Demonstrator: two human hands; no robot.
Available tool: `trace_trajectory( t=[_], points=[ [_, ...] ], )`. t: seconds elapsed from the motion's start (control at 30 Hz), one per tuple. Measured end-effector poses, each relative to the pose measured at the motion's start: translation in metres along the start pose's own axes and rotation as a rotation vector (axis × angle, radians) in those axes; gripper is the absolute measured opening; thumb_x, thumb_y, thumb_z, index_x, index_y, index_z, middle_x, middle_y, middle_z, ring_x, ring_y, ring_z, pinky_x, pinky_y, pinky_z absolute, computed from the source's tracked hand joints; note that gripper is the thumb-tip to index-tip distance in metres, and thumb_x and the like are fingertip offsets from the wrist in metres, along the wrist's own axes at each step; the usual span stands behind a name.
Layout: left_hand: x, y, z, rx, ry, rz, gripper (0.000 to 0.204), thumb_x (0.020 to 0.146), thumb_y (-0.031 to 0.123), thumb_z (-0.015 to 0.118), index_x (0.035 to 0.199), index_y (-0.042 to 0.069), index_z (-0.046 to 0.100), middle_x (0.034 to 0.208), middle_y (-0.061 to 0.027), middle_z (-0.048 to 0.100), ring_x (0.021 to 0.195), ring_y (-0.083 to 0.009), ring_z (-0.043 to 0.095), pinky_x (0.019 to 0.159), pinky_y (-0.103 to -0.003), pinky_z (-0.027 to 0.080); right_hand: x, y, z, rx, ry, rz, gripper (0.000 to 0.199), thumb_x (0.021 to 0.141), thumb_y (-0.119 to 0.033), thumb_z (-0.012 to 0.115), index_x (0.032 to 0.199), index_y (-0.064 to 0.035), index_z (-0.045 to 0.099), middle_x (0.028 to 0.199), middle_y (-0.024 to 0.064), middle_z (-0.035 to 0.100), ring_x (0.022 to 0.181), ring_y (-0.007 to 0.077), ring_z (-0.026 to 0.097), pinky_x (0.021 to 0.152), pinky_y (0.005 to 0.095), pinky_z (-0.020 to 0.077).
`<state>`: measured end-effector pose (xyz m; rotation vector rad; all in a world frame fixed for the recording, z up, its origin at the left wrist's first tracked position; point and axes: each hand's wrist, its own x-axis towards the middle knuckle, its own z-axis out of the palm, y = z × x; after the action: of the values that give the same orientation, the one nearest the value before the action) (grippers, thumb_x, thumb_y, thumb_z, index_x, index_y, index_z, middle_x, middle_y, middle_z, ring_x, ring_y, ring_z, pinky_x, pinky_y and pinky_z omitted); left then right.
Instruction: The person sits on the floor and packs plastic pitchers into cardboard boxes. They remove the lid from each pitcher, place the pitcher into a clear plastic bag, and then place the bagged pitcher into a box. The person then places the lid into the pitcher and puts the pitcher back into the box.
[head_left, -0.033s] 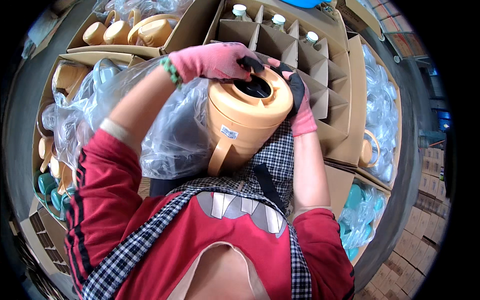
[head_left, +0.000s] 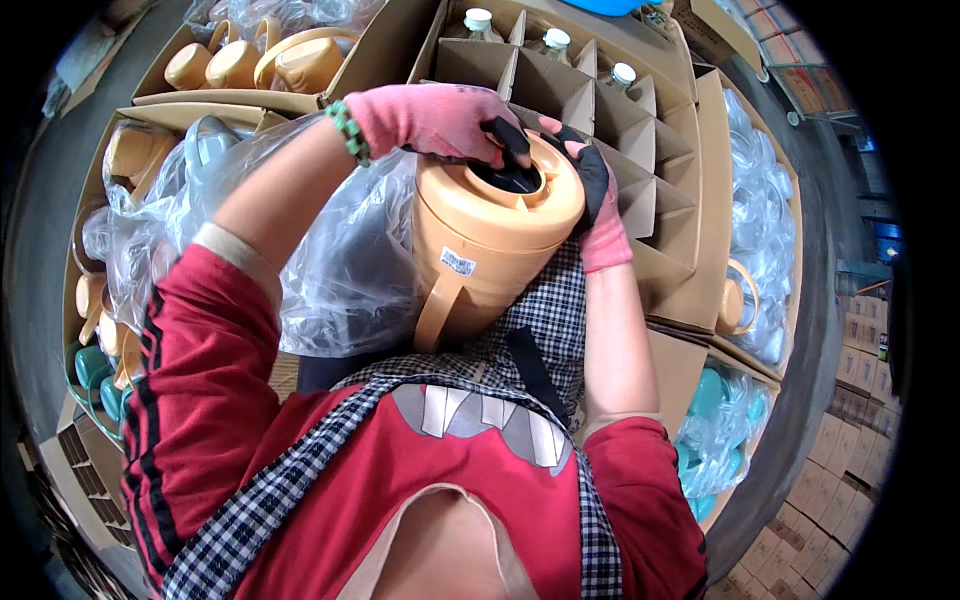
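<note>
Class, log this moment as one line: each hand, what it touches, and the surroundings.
left hand: on black part at jug mouth | right hand: steadying tan jug rim | behind: divided carton, bagged jugs

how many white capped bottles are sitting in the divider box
3. One white-capped bottle in the far left cell, a second in the next cell, a third further right. The hands and jug may hide others.

A jug (head_left: 490, 240) rests on the lap, before a divided carton (head_left: 640, 150).
</note>
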<state>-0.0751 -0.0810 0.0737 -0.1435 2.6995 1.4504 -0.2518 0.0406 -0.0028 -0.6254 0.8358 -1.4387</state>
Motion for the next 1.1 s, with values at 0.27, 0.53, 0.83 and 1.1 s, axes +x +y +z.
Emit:
trace_trajectory(
  t=[0.27, 0.53, 0.83, 1.1],
  points=[
    [0.030, 0.048, 0.016, 0.673, 0.004, -0.250, 0.039, 0.072, 0.037, 0.055, 0.086, 0.002, 0.061, 0.081, -0.0181, 0.059, 0.078, -0.0303, 0.057, 0.071, -0.035, 0.045, 0.001, 0.004, -0.021, 0.017, 0.034, -0.014, 0.039, 0.087, -0.019, 0.032, 0.118, 0.0022, 0.041, 0.114, 0.0141, 0.049, 0.104, 0.0213, 0.047, 0.091, 0.0292, 0.0356],
    [0.008, 0.038, 0.036, 0.506, 0.617, -0.155, 0.033, 0.075, 0.031, 0.056, 0.081, -0.001, 0.060, 0.077, -0.0156, 0.058, 0.076, -0.0296, 0.057, 0.069, -0.036, 0.045, 0.016, -0.011, -0.020, 0.047, -0.141, 0.175, 0.040, 0.086, -0.025, 0.038, 0.115, 0.0022, 0.044, 0.109, 0.0125, 0.053, 0.100, 0.0189, 0.051, 0.089, 0.0292, 0.0388],
    [0.003, 0.030, 0.074, 0.119, 0.952, 0.041, 0.039, 0.077, 0.042, 0.054, 0.069, 0.005, 0.062, 0.064, -0.0107, 0.058, 0.062, -0.0284, 0.056, 0.058, -0.033, 0.045, 0.016, -0.008, -0.019, 0.092, -0.221, 0.188, 0.040, 0.080, -0.020, 0.037, 0.106, 0.0078, 0.049, 0.107, 0.0187, 0.052, 0.097, 0.0250, 0.052, 0.088, 0.0340, 0.0398],
    [-0.010, -0.013, 0.061, -0.227, 1.024, 0.107, 0.030, 0.084, 0.028, 0.050, 0.081, -0.001, 0.057, 0.073, -0.0021, 0.057, 0.067, -0.0093, 0.051, 0.062, -0.022, 0.042, -0.013, -0.009, -0.006, -0.367, 0.206, -0.077, 0.037, 0.084, -0.027, 0.045, 0.102, 0.0047, 0.053, 0.099, 0.0156, 0.057, 0.089, 0.0191, 0.055, 0.077, 0.0272, 0.0442]
  ],
)
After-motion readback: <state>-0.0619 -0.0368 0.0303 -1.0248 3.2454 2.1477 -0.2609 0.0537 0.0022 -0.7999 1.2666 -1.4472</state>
